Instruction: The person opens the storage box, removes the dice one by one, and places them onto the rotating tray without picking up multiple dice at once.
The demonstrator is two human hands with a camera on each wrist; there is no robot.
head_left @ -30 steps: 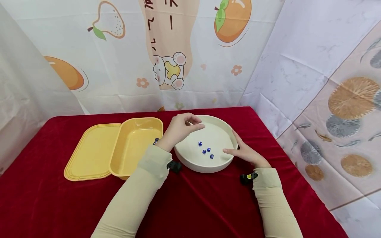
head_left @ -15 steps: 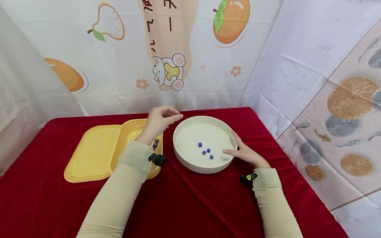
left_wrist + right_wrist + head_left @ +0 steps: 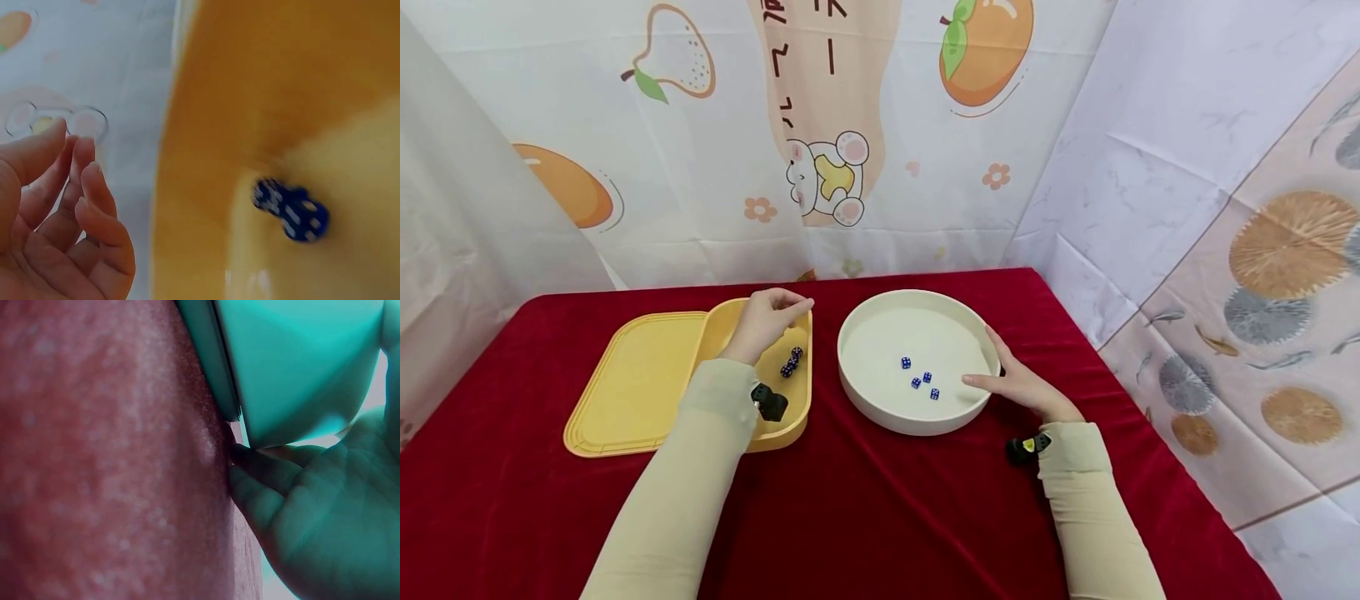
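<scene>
My left hand (image 3: 767, 321) hovers over the yellow box (image 3: 796, 392), its fingers loosely bent. In the left wrist view the thumb and forefinger tips come close together, with nothing showing between them. Several blue dice (image 3: 792, 363) lie bunched on the box floor, below and right of this hand; that bunch of dice (image 3: 290, 209) is blurred in the left wrist view. My right hand (image 3: 1022, 383) grips the right rim of a round white tray (image 3: 887, 333), thumb inside and fingers outside. Inside the tray lie several blue dice (image 3: 916, 383) with white pips, slightly spread out.
A flat yellow lid (image 3: 632, 383) lies left of the box, partly beneath its edge. A red cloth (image 3: 865, 508) covers the table. Printed curtains (image 3: 700, 192) hang behind and along the right side.
My left hand has moved left from above the white tray to above the yellow box. My right hand stays at the tray rim, and the dice have not moved.
</scene>
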